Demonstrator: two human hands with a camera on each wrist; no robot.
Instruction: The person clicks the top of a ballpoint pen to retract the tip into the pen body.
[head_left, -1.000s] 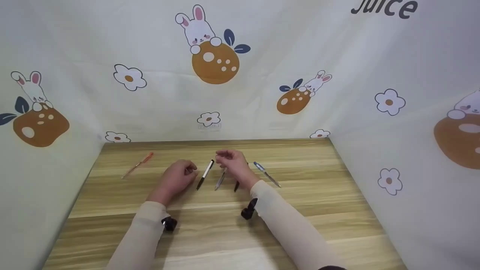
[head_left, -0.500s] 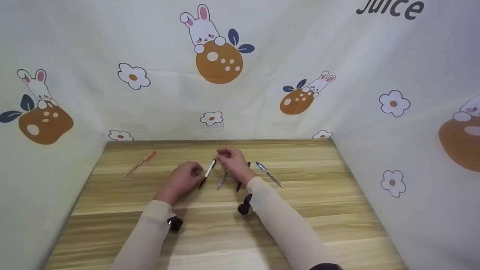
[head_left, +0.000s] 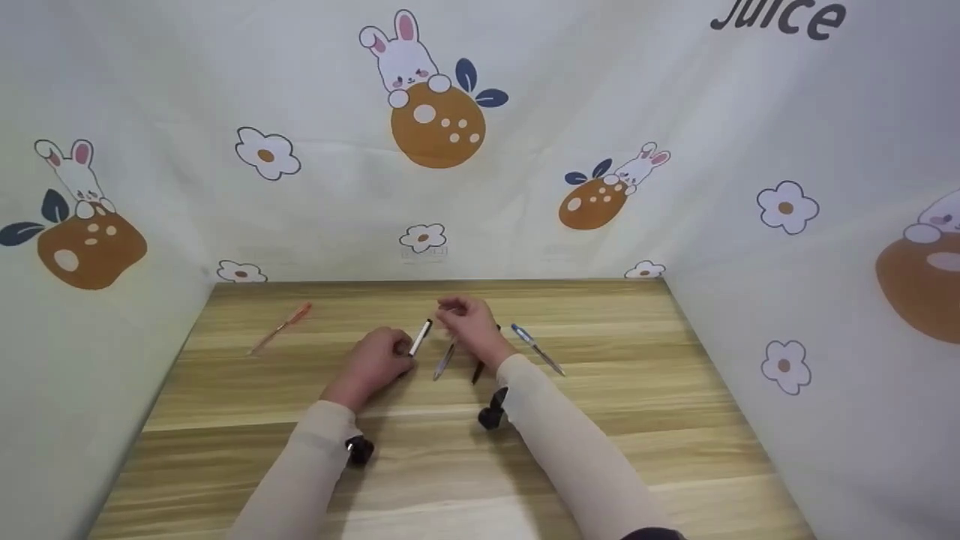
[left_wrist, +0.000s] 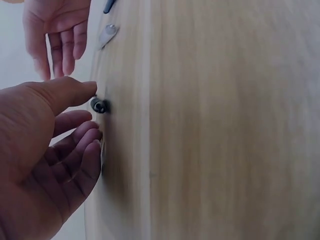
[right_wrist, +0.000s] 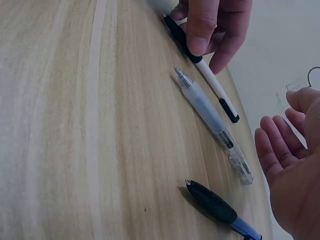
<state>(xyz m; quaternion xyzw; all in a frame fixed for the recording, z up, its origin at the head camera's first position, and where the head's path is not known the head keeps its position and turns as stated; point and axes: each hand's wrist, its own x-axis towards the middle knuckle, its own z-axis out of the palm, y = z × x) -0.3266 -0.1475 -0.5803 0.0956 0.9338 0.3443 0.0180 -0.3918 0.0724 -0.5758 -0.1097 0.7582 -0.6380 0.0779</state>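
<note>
My left hand (head_left: 379, 360) has its thumb and fingers around the black grip of a white-and-black pen (head_left: 420, 339), which lies slanted on the table. The right wrist view shows that thumb on the grip of the pen (right_wrist: 212, 80), fingers on its far side. Above the table, my right hand (head_left: 472, 326) hovers with loosely bent fingers and holds nothing. Below it lie a clear pen (head_left: 444, 364) and a dark pen (head_left: 478, 371), partly hidden in the head view. The right wrist view shows the clear pen (right_wrist: 205, 107) whole, apart from its neighbours.
A blue-capped clear pen (head_left: 536, 347) lies to the right of the right hand. Far left on the wooden table (head_left: 420, 465) is an orange pen (head_left: 281, 328). A patterned cloth (head_left: 322, 202) encloses the back and both sides.
My left hand has moved right to the white-and-black pen and now grips its lower end, which was uncovered before. The right hand has stayed nearly in place.
</note>
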